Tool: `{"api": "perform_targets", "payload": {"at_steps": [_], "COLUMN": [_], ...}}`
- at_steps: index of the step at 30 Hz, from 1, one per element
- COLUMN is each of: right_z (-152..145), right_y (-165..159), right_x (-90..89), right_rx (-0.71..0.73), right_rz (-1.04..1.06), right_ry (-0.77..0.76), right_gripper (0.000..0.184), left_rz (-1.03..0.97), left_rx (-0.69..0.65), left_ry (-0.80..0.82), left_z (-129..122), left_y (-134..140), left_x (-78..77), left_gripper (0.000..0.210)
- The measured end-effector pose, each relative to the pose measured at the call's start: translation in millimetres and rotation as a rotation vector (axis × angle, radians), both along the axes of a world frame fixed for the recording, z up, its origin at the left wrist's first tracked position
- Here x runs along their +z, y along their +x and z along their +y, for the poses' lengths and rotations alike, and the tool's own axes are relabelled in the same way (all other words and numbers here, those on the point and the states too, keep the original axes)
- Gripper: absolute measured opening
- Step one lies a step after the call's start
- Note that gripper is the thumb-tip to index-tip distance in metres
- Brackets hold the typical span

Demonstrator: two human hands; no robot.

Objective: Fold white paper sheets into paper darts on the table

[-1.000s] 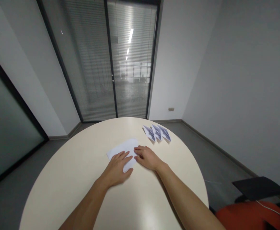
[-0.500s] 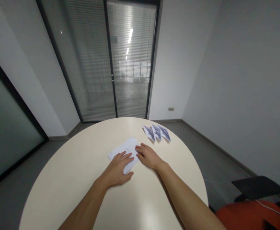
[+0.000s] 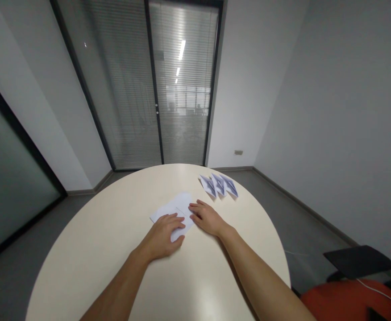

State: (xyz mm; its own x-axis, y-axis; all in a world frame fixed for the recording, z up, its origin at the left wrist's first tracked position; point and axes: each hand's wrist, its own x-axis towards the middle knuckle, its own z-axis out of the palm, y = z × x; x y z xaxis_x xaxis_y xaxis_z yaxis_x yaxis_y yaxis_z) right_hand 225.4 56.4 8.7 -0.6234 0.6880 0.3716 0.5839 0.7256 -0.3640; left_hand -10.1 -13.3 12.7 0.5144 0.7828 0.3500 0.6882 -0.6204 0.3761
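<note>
A white sheet of paper with folded edges lies on the round table near its middle. My left hand rests flat on the paper's near left part, fingers stretched out and thumb apart. At the paper's right edge lies my right hand, palm down, its fingertips on the paper and its fingers extended. Both hands cover parts of the sheet, so some of its folds are hidden. Beyond my right hand, three folded paper pieces stand overlapped in a row.
The cream round table reaches up to a glass partition with blinds. At the lower right is a red chair seat with a black armrest and a white cable on it.
My left hand has slid slightly to the left and away from me over the paper. My right hand and the folded pieces have stayed in place.
</note>
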Motion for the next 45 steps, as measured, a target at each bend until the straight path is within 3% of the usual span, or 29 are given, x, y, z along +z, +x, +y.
{"api": "perform_targets", "payload": {"at_steps": [12, 20, 31, 38, 45], "right_z": [0.4, 1.9, -4.2, -5.7, -7.8], "right_y": [-0.1, 0.9, -1.1, -2.6, -4.5], "right_x": [0.3, -0.3, 6.5, 7.2, 9.0], "right_rx": [0.010, 0.020, 0.000, 0.024, 0.049], "right_rz": [-0.010, -0.017, 0.038, 0.051, 0.065], "right_ry": [0.015, 0.036, -0.005, -0.022, -0.012], "right_gripper": [0.025, 0.023, 0.025, 0.023, 0.020], "left_rz": [-0.055, -0.097, -0.088, -0.032, -0.036], "left_rx": [0.011, 0.117, 0.253, 0.414, 0.460], "left_ry": [0.022, -0.052, -0.111, -0.096, -0.088], "left_z": [0.7, -1.5, -0.1, 4.0, 8.0], "left_y": [1.6, 5.4, 6.0, 5.3, 3.1], "left_x": [0.2, 9.3, 16.2, 10.1, 1.9], "left_gripper": [0.035, 0.022, 0.024, 0.030, 0.033]}}
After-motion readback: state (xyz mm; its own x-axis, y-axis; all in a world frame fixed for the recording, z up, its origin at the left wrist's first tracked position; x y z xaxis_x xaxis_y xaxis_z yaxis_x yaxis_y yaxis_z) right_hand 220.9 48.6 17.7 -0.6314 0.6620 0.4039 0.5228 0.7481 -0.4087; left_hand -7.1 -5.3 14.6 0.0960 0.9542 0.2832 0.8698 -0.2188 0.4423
